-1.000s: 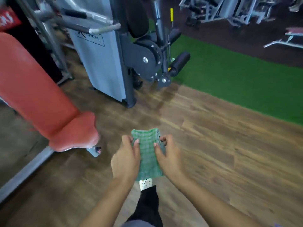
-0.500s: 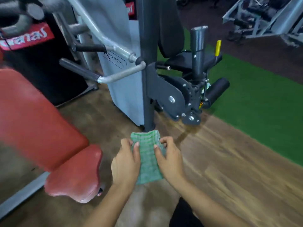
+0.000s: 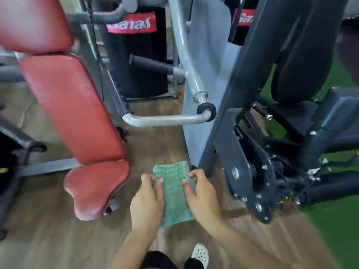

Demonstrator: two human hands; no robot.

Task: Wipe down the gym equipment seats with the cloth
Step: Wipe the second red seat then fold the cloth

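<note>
A folded green checked cloth (image 3: 174, 193) is held out in front of me at waist height. My left hand (image 3: 147, 202) grips its left edge and my right hand (image 3: 202, 197) grips its right edge, thumbs on top. Just left of the hands is a red padded seat (image 3: 95, 187), with its long red backrest (image 3: 71, 105) slanting up behind it. A black seat (image 3: 291, 115) with a black back pad (image 3: 303, 55) belongs to the dark machine on the right.
A grey bent handle bar (image 3: 167, 120) juts out between the two machines, with a black foam grip (image 3: 151, 65) above it. A grey shroud panel (image 3: 206, 74) and dark pivot plate (image 3: 242, 167) stand close on the right. Wooden floor (image 3: 58, 239) below, green turf (image 3: 340, 220) at right.
The view has closed in on the machines: the red seat and grey handle bar are now much nearer and larger. Both hands keep the same hold on the cloth.
</note>
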